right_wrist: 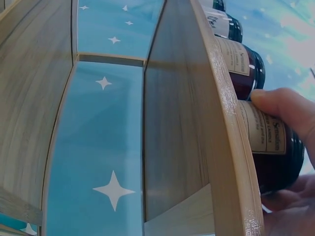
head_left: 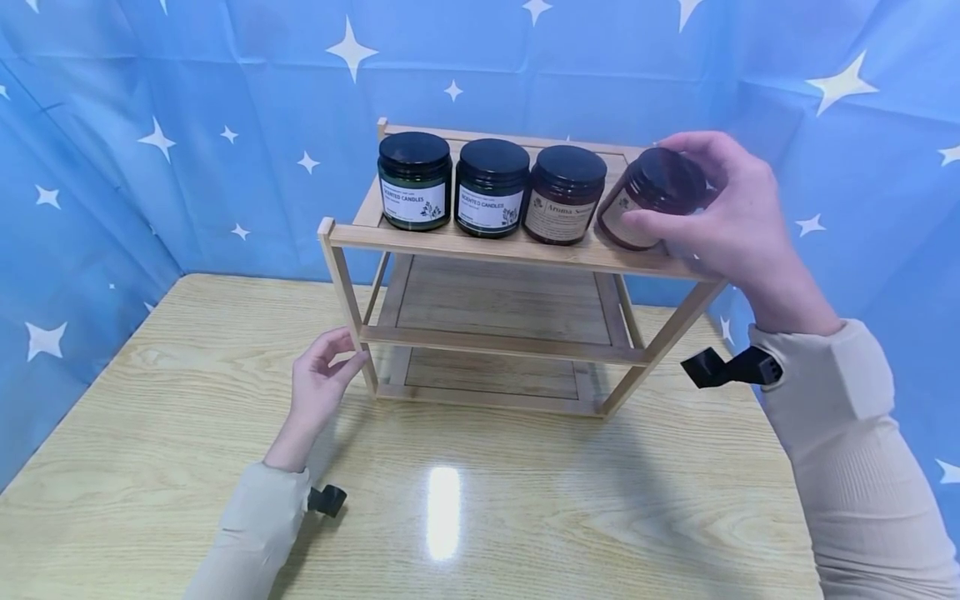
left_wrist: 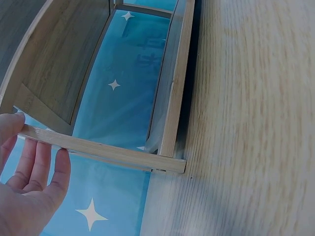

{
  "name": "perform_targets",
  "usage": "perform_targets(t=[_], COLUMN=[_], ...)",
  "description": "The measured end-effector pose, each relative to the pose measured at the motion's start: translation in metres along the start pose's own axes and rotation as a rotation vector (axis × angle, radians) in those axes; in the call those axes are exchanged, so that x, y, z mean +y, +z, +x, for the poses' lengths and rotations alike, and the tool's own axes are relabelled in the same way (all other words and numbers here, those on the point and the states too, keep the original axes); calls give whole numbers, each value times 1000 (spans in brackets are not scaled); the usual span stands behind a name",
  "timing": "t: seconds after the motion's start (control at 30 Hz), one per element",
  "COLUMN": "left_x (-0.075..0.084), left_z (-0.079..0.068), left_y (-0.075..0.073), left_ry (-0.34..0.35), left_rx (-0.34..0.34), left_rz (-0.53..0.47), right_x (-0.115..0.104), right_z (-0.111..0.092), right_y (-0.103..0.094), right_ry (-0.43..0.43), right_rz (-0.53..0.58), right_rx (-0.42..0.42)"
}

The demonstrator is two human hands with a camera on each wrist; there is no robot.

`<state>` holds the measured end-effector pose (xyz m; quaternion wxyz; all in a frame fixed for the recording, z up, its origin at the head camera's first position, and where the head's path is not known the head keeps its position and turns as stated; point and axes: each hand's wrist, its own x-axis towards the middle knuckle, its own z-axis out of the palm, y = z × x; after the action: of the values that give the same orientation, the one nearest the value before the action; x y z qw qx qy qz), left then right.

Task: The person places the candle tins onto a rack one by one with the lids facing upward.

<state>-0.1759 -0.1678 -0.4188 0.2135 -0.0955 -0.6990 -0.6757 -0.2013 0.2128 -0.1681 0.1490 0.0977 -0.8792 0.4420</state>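
My right hand point(head_left: 742, 212) grips a dark brown candle jar point(head_left: 626, 208) with a black lid and tan label, thumb in front and fingers behind. The jar leans at the right end of the top shelf of a wooden rack point(head_left: 495, 337). In the right wrist view, the thumb lies on the upper side of this jar point(right_wrist: 268, 132). To its left stand another brown jar point(head_left: 558, 212) and two green candle jars, one at the far left point(head_left: 414, 196) and one beside it point(head_left: 491, 200), with white labels. My left hand point(head_left: 318, 375) pinches the rack's front left leg point(left_wrist: 98, 147) between thumb and fingers.
The rack has lower shelves point(head_left: 495, 292) beneath the jars and stands on a light wood-grain table point(head_left: 525, 483). A blue curtain point(head_left: 247, 192) with white stars hangs behind and at both sides. Black wrist cameras point(head_left: 327, 500) stick out from both sleeves.
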Motion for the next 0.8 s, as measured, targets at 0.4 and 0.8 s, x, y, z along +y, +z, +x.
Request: perform_targets(t=[0.4,0.8], left_x=[1,2], left_z=[-1,-1], left_y=[0,0], left_ry=[12,30], left_rx=[3,-3], left_rz=[4,-13], right_x=[2,4], right_z=[7,6], right_y=[2,3], right_ry=[56,30], right_rz=[19,1], right_rx=[-80,-96])
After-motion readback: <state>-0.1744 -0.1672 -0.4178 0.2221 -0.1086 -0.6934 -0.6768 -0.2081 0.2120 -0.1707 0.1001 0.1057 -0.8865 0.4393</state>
